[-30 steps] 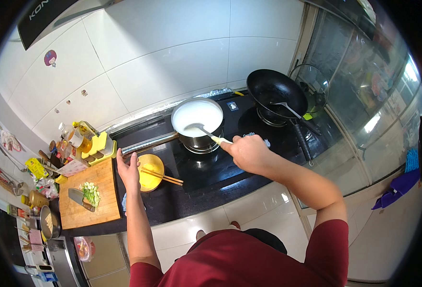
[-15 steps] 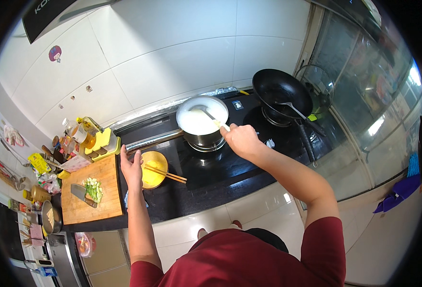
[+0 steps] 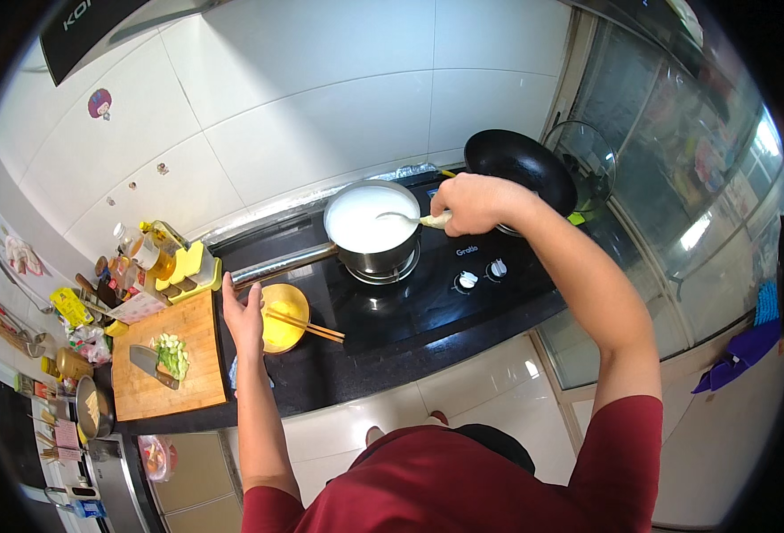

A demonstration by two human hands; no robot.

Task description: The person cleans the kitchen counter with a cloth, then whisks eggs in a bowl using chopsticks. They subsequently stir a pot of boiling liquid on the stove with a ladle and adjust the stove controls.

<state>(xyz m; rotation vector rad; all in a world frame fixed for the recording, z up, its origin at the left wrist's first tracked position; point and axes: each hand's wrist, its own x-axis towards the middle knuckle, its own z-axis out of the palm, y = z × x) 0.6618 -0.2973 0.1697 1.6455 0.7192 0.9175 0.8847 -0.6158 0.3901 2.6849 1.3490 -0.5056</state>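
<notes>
A steel saucepan (image 3: 376, 260) of milky white liquid (image 3: 361, 213) stands on the left burner of a black gas hob. Its long handle (image 3: 290, 258) points left, and my left hand (image 3: 244, 315) is round the handle's end, thumb on the near side. With my right hand (image 3: 476, 202), closed, I hold a spoon (image 3: 410, 218) by its pale handle, over the pan's right side. The spoon's bowl is partly in the liquid. Just right of my left hand sits a yellow bowl (image 3: 299, 302) of beaten egg, chopsticks (image 3: 321, 331) across its rim.
Left, a wooden cutting board (image 3: 201, 391) bears a cleaver (image 3: 148, 360) and chopped scallions (image 3: 172, 355). Behind it stand oil bottles (image 3: 154, 258) and a yellow seasoning rack (image 3: 198, 266). A black wok (image 3: 516, 164) is on the right burner, partly behind my right arm, beside a glass lid (image 3: 592, 151).
My right hand has moved up and to the right with the spoon, drawing its bowl toward the pan's right side. My left hand stays at the handle. The hob knobs now show.
</notes>
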